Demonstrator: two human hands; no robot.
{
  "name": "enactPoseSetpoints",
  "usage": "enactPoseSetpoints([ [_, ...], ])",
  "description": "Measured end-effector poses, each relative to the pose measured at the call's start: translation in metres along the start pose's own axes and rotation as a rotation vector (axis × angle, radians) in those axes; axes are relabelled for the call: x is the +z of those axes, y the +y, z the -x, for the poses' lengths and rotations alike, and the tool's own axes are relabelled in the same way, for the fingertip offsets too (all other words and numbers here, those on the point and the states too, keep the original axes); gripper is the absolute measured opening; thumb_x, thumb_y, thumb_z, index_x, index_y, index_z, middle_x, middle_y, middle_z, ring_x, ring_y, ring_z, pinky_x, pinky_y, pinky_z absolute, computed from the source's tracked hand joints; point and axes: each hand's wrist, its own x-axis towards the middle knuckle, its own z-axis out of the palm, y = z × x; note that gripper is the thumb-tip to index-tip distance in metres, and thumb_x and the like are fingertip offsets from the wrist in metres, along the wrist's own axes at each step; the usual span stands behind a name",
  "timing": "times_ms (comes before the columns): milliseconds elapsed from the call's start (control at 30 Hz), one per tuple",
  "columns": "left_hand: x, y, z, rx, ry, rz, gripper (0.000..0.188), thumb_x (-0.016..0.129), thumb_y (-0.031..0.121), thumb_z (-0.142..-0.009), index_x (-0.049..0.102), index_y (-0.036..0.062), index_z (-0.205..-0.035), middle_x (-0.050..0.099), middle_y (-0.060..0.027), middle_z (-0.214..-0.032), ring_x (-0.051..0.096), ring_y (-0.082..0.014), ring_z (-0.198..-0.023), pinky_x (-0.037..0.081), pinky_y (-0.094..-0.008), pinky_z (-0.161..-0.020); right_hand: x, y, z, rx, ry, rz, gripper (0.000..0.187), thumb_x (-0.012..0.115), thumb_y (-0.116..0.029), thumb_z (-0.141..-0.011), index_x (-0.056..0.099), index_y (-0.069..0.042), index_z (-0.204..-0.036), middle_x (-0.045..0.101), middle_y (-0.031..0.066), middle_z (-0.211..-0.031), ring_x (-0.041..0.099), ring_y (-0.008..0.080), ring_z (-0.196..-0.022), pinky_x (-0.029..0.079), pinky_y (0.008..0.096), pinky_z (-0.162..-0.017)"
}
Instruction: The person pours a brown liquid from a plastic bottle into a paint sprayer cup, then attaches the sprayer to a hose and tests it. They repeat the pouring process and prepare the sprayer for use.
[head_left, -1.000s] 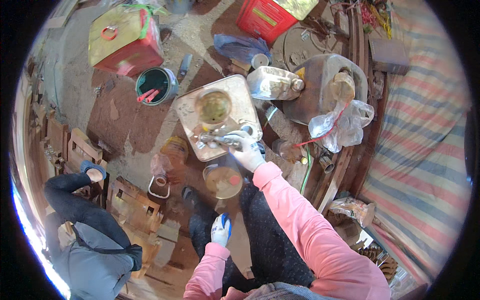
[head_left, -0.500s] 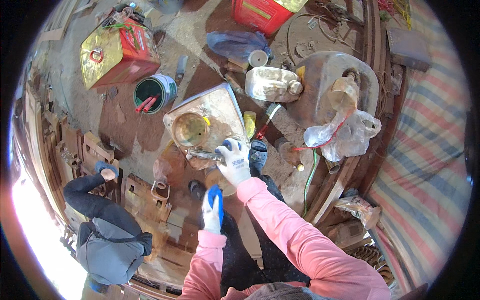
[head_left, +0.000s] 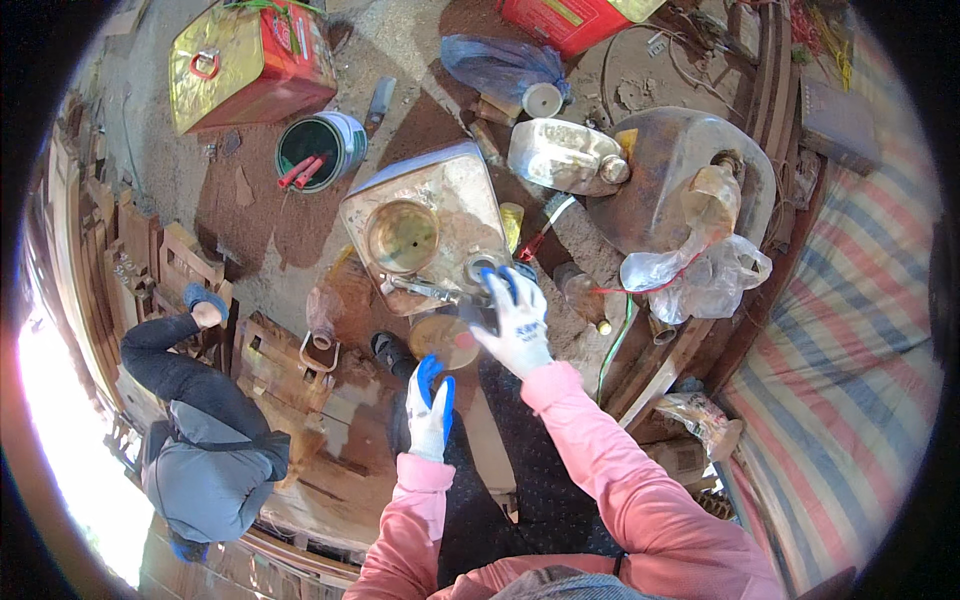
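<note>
A square metal can (head_left: 460,185) with a stained top stands in front of me. A round yellowish dish (head_left: 403,238) sits on its top, and a small round metal ring (head_left: 482,267) is near the right corner. Along the near edge lies a silvery metal hand tool (head_left: 425,289), its exact kind unclear. My right hand (head_left: 518,325), in a white and blue glove, is by the ring and the tool's dark end, fingers spread. My left hand (head_left: 430,412), gloved alike, hovers above my lap with thumb and fingers apart. A round brownish disc (head_left: 445,342) shows between the hands.
A green-lined bucket (head_left: 322,150) holds red-handled tools. Red and gold cans (head_left: 255,65) stand beyond it. To the right are a white jug (head_left: 568,157), a large plastic container (head_left: 690,165) and a plastic bag (head_left: 710,280). A co-worker (head_left: 215,465) crouches at left.
My right hand has come off the metal tool, shifted right and spread its fingers. The left hand's fingers have parted wider. The whole view has shifted slightly.
</note>
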Motion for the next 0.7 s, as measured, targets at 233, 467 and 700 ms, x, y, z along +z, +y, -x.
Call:
enactPoseSetpoints([
  [233,-0.070,-0.056,0.085,-0.145,-0.119,-1.076,0.094,0.075,0.054,-0.082,0.034,0.0130,-0.155,0.039,-0.0190,-0.154,0.036,-0.0430,-0.141,0.034,-0.0548,-0.113,-0.034,0.046,0.130,0.172,-0.410,0.239,0.074,0.069,-0.046,-0.088,0.046,-0.012,-0.149,0.040,0.0207,-0.152,0.035,0.0452,-0.141,0.031,0.0538,-0.116],
  [467,-0.090,-0.103,0.124,-0.573,-0.177,-0.919,0.105,0.079,0.055,-0.077,0.024,0.0194,-0.159,0.021,-0.0262,-0.162,0.038,-0.0532,-0.138,0.040,-0.0555,-0.111,-0.025,0.031,0.186,0.718,-0.839,-0.087,0.108,0.071,-0.067,-0.079,0.022,-0.015,-0.161,0.017,0.0322,-0.162,0.030,0.0552,-0.143,0.030,0.0504,-0.119],
  [700,-0.075,-0.103,0.107,-0.593,-0.233,-1.106,0.082,0.070,0.046,-0.087,0.034,0.0181,-0.156,0.025,-0.0281,-0.160,0.048,-0.0511,-0.130,0.045,-0.0533,-0.107,-0.007,0.035,0.178,0.817,-0.924,-0.036,0.086,0.067,-0.051,-0.087,0.027,-0.030,-0.160,0.014,0.0180,-0.168,0.032,0.0588,-0.141,0.034,0.0591,-0.115],
])
